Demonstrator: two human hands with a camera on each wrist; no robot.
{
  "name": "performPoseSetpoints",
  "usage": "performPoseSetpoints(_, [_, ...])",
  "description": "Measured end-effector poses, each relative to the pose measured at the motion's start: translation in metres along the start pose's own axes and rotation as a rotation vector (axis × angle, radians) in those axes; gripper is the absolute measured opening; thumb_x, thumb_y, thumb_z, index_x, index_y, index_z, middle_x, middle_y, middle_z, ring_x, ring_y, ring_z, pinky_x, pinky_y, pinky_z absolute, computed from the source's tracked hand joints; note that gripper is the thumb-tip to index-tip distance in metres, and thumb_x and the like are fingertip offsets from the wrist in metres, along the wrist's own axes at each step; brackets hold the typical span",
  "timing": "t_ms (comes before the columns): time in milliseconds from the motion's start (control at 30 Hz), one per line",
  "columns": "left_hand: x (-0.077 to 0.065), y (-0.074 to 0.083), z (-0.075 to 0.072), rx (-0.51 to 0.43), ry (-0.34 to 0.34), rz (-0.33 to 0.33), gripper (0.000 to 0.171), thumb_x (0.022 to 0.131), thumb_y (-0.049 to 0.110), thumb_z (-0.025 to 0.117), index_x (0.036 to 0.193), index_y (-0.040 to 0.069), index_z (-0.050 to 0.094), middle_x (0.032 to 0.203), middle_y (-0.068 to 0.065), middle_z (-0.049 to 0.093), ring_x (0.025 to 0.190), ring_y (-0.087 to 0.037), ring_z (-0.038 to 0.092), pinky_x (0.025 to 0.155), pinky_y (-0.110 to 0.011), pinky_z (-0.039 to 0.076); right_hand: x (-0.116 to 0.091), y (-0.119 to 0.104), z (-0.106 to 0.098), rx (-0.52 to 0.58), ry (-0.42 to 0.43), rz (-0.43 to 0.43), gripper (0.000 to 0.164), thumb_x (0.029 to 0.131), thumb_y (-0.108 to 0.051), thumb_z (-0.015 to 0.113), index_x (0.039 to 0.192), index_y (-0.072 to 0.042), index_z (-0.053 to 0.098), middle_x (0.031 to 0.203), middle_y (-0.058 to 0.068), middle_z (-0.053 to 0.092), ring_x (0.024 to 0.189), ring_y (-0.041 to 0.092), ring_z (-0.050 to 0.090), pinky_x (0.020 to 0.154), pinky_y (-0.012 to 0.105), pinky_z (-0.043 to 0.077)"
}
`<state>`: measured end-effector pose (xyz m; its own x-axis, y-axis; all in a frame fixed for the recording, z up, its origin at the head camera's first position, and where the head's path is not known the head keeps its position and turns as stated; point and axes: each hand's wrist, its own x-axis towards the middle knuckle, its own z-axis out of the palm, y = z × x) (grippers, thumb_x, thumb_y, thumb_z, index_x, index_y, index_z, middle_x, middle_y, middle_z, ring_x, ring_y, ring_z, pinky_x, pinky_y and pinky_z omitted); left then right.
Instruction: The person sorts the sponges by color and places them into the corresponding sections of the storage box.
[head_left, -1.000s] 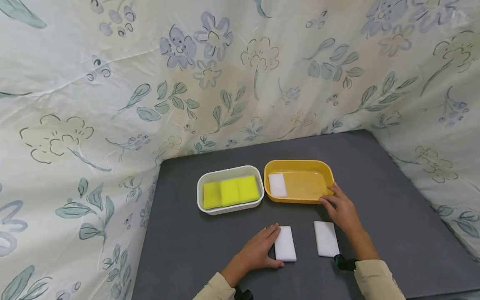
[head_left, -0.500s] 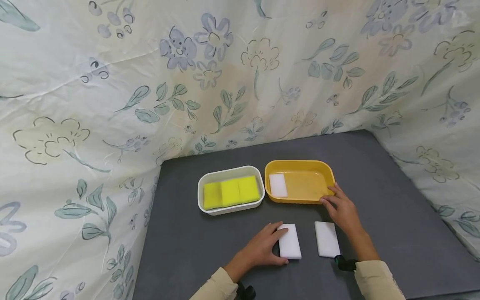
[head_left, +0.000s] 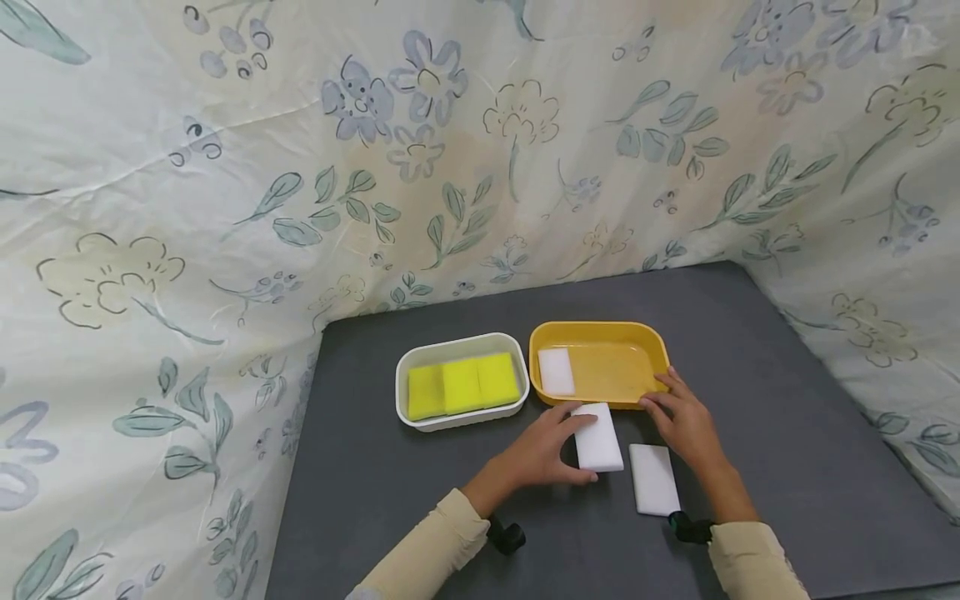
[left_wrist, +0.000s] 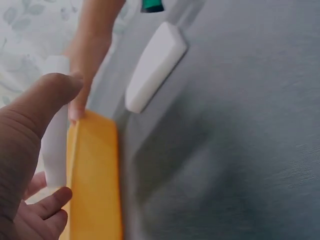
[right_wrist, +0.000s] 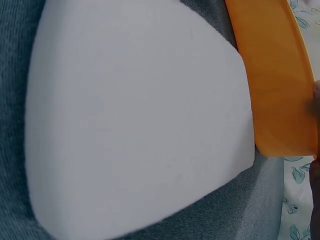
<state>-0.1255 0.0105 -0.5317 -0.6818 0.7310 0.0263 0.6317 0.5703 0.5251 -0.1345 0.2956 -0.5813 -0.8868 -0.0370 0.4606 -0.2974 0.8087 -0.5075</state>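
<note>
In the head view my left hand (head_left: pixel 542 450) pinches a white sponge block (head_left: pixel 598 440) between thumb and fingers, in front of the yellow tray (head_left: pixel 600 402). The left wrist view has this block (left_wrist: pixel 56 145) on edge between the thumb and fingers, raised above the table. My right hand (head_left: pixel 686 421) grips the yellow tray's front right corner. One white sponge (head_left: pixel 556 372) lies inside the tray at its left end. Another white sponge (head_left: pixel 654 479) lies flat on the table beside the right wrist, and fills much of the right wrist view.
A white tray (head_left: pixel 461 423) with yellow sponges (head_left: pixel 461 385) stands just left of the yellow tray. Dark grey cloth covers the table (head_left: pixel 360 500). Floral fabric (head_left: pixel 480 167) hangs behind and at both sides. Each wrist wears a small black camera.
My left hand has moved forward and right with the white sponge block, from the table up to the yellow tray's front edge. The right hand stays at the tray corner.
</note>
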Motion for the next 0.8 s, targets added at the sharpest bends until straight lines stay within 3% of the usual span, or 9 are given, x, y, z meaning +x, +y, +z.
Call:
performPoseSetpoints(300, [0.030, 0.001, -0.019, 0.038, -0.049, -0.054, 0.083, 0.084, 0.056, 0.074, 0.153, 0.025, 0.040, 0.161, -0.008, 0.029, 0.139, -0.019, 0.037, 0.111, -0.034, 0.036, 0.000, -0.001, -0.002, 0.010, -0.005, -0.003, 0.019, 0.082, -0.006, 0.082, 0.096, 0.004, 0.076, 0.129, 0.026, 0.060, 0.136, 0.045, 0.041, 0.099, 0.063, 0.039])
performPoseSetpoints(600, [0.054, -0.010, -0.023, -0.039, -0.132, -0.098, 0.080, 0.088, 0.052, 0.072, 0.154, 0.022, 0.039, 0.161, -0.011, 0.028, 0.139, -0.020, 0.037, 0.110, -0.034, 0.035, 0.001, -0.003, -0.004, 0.004, -0.017, -0.012, 0.017, 0.082, -0.007, 0.081, 0.096, 0.003, 0.076, 0.128, 0.026, 0.061, 0.136, 0.045, 0.042, 0.099, 0.063, 0.039])
performPoseSetpoints(800, [0.066, -0.016, -0.026, -0.067, -0.175, -0.103, 0.078, 0.091, 0.049, 0.069, 0.155, 0.018, 0.038, 0.161, -0.015, 0.027, 0.140, -0.022, 0.036, 0.111, -0.035, 0.034, 0.001, -0.003, -0.001, -0.015, -0.018, -0.071, 0.016, 0.084, -0.003, 0.079, 0.097, 0.005, 0.074, 0.128, 0.024, 0.063, 0.132, 0.043, 0.047, 0.099, 0.062, 0.040])
